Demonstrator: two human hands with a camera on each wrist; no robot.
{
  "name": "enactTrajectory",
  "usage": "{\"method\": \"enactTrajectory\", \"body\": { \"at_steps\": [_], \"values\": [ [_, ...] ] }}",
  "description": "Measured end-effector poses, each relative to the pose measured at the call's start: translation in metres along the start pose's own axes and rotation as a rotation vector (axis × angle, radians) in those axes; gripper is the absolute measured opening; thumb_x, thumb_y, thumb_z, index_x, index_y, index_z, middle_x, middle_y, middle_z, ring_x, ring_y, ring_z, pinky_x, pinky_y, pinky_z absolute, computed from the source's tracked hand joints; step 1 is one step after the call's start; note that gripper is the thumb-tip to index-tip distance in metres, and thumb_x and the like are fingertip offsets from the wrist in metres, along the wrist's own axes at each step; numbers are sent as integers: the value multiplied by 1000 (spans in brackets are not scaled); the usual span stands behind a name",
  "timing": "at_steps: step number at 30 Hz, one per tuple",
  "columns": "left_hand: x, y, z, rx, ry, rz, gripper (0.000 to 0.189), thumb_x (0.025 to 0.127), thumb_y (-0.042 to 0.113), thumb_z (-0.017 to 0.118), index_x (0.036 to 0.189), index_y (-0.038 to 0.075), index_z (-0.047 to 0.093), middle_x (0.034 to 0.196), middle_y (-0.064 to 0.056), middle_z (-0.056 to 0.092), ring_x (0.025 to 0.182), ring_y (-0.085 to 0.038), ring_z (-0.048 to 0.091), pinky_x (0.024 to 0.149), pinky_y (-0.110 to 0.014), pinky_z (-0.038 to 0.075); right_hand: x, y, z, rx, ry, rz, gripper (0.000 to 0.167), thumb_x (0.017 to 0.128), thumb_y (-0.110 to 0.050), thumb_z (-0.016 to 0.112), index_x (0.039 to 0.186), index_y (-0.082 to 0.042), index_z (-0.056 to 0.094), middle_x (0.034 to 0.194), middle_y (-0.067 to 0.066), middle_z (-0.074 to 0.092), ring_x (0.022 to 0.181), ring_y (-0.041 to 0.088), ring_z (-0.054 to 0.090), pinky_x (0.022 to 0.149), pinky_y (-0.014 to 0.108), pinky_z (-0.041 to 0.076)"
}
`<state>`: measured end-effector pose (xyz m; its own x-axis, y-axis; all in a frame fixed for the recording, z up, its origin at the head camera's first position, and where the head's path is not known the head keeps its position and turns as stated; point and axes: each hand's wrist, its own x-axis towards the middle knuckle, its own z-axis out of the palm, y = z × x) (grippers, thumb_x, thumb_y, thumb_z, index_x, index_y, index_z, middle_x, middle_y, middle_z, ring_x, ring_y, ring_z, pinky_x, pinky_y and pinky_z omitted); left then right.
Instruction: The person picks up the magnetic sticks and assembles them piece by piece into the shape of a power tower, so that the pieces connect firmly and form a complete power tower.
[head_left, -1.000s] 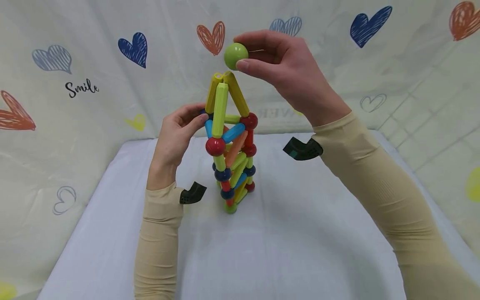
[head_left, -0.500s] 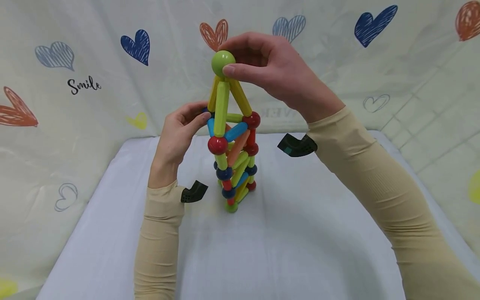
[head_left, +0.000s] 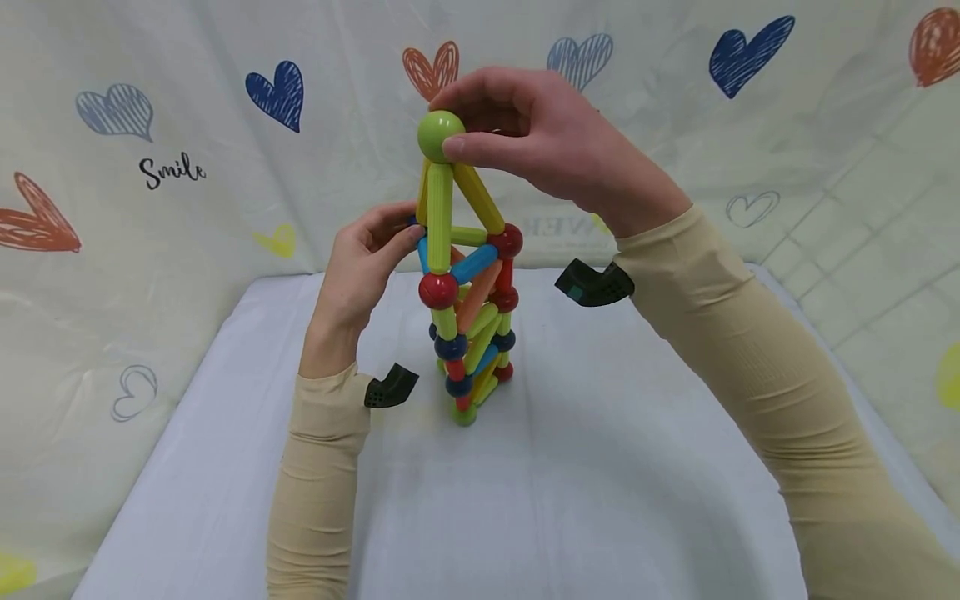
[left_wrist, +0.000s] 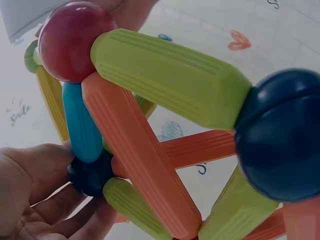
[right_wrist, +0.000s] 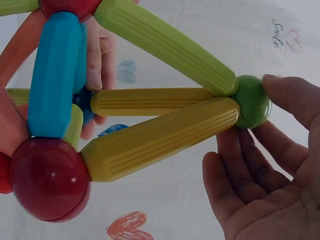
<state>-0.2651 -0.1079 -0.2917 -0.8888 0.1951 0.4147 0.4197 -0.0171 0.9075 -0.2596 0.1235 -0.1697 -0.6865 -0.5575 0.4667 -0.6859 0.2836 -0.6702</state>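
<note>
A tall tower (head_left: pixel 474 304) of coloured rods and balls stands upright on the table. At its peak a light green ball (head_left: pixel 440 136) sits where two yellow rods and a light green rod (head_left: pixel 440 218) meet. My right hand (head_left: pixel 551 146) pinches that ball between thumb and fingers; the right wrist view shows the rod ends against the green ball (right_wrist: pixel 252 101). Lower on the left side, my left hand (head_left: pixel 358 271) pinches a dark blue ball (left_wrist: pixel 91 172) at an upper corner of the tower. Two red balls (head_left: pixel 438 291) mark the other upper corners.
A white cloth covers the table (head_left: pixel 600 467). Behind it hangs a pale backdrop (head_left: pixel 195 225) printed with hearts and words. Dark wrist-worn pieces (head_left: pixel 595 283) show beside both beige sleeves (head_left: pixel 322 492).
My right hand has moved left and down with the green ball, from above the peak onto the three rod ends. The left hand keeps its hold on the blue ball.
</note>
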Motion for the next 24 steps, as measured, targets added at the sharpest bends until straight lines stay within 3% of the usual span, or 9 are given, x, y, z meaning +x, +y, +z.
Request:
{"method": "enactTrajectory", "body": {
  "at_steps": [4, 8, 10, 12, 14, 16, 18, 24],
  "values": [
    [-3, -3, 0, -9, 10, 17, 37, 98, 12, 59, 133, 1, 55, 131, -13, 56, 119, -24, 57, 102, -33, 46, -11, 23, 0, 74, 52, 76, 33, 100, -17, 56, 131, -5, 58, 125, 6, 60, 116, 19, 58, 104, 30, 43],
    [-7, -4, 2, -9, 12, 40, 38, 99, 11, 58, 134, 0, 54, 134, -13, 54, 120, -25, 57, 103, -33, 45, -35, 78, 9, 195, 70, 320, 32, 103, -18, 50, 131, -5, 58, 125, 8, 59, 117, 23, 58, 106, 37, 42],
    [-7, -4, 3, 0, 9, 53, 37, 98, 9, 59, 133, -1, 55, 133, -14, 54, 119, -26, 58, 102, -34, 46, -51, 114, 22, 189, 15, 460, 32, 102, -15, 49, 130, -5, 58, 125, 11, 59, 115, 27, 57, 105, 42, 43],
    [-6, -4, 5, 15, 8, 59, 35, 97, 9, 60, 131, -1, 57, 131, -14, 55, 118, -25, 59, 100, -33, 47, -71, 147, 40, 122, -115, 576, 34, 99, -11, 49, 132, -6, 56, 126, 12, 58, 116, 29, 56, 104, 45, 43],
    [-5, -4, 6, 18, 7, 61, 34, 97, 8, 60, 129, -2, 58, 129, -14, 56, 118, -25, 59, 99, -33, 49, -92, 172, 61, 31, -274, 641, 37, 97, -8, 51, 134, -5, 55, 128, 13, 58, 117, 31, 55, 102, 46, 45],
    [-3, -4, 5, 18, 0, 64, 33, 97, 7, 60, 129, -4, 57, 127, -15, 57, 117, -26, 60, 98, -33, 49, -111, 189, 81, -47, -425, 640, 39, 96, -10, 56, 134, -5, 55, 129, 12, 58, 117, 30, 55, 100, 45, 46],
    [-1, -4, 3, 8, -16, 66, 32, 97, 5, 59, 128, -5, 57, 126, -16, 57, 118, -26, 60, 98, -34, 49, -127, 199, 99, -84, -491, 613, 39, 95, -13, 63, 133, -7, 57, 125, 9, 61, 113, 26, 57, 97, 42, 49],
    [8, -6, -2, 10, -99, 60, 34, 98, 7, 59, 130, -2, 57, 129, -15, 57, 121, -27, 58, 99, -37, 49, -148, 208, 131, -113, -370, 467, 37, 87, -16, 75, 121, -10, 62, 98, -2, 64, 91, 18, 57, 82, 31, 52]
  ]
}}
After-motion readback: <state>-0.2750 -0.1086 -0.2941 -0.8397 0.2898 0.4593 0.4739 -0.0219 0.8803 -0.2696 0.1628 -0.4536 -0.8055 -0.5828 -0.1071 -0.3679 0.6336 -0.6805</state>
